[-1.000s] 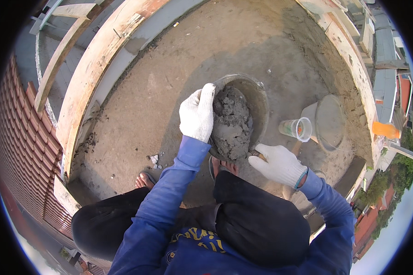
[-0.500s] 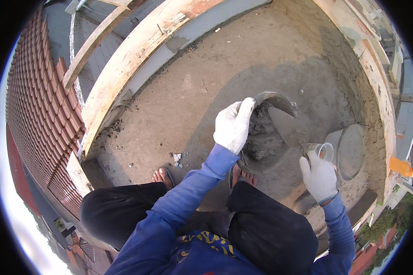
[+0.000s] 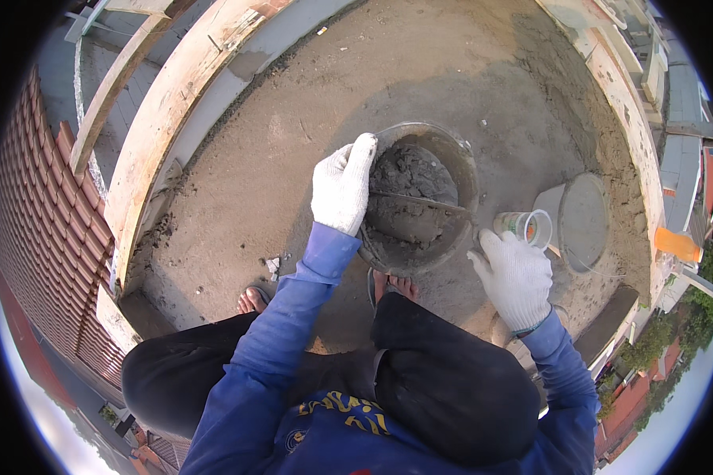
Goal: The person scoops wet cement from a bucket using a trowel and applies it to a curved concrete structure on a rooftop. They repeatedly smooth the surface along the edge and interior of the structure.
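In white knit gloves, both my hands work at a round bucket (image 3: 466, 162) of wet grey mortar (image 3: 421, 170), standing on the floor in front of my feet. My left hand (image 3: 343, 186) is closed on the bucket's left rim. The handle of a trowel is in my right hand (image 3: 515, 275), whose fingers partly hide it. The trowel's blade (image 3: 418, 201) lies edge-up across the mortar inside the bucket, and its lower edge sinks out of sight.
Right of the bucket are a clear plastic cup (image 3: 527, 228) and a pale bucket of greyish liquid (image 3: 585, 214). Wooden boards (image 3: 170, 111) edge the cement floor (image 3: 293, 142). An orange container (image 3: 678, 245) sits at the right. Stone chips (image 3: 272, 267) lie near my left foot.
The trowel has gone from above the bucket's right side down into the mortar, its blade turned from flat to edge-on. My left hand keeps its hold on the rim; the view has shifted.
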Demonstrator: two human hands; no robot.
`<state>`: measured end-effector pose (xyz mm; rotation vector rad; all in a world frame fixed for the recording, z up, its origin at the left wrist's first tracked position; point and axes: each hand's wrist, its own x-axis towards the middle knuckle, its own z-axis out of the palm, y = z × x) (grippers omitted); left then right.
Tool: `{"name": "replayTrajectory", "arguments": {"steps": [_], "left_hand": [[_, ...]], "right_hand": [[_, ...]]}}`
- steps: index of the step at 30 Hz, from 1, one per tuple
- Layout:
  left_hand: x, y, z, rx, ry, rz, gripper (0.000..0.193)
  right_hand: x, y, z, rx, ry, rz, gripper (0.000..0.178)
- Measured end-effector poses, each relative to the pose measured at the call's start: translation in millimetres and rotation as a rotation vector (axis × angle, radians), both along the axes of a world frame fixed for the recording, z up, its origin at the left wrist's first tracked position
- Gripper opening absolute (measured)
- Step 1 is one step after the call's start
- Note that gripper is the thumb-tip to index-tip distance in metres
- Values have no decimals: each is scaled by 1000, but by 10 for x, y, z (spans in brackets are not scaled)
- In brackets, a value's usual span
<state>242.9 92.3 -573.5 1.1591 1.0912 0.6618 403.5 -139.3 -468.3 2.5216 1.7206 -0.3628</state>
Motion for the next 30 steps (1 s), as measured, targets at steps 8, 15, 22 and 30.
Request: {"name": "replayTrajectory", "arguments": {"steps": [8, 15, 22, 30], "left_hand": [[71, -85, 8, -6, -9, -25, 40], [79, -188, 108, -3, -15, -36, 42], [60, -66, 1, 40, 5, -92, 41], [105, 27, 38, 33, 46, -146, 40]], "right_hand": [[179, -214, -139, -224, 420, -222, 38], [141, -199, -412, -185, 320, -263, 40], [-310, -96, -401, -125, 569, -168, 32], [-39, -147, 343, -129, 42, -167, 33]]}}
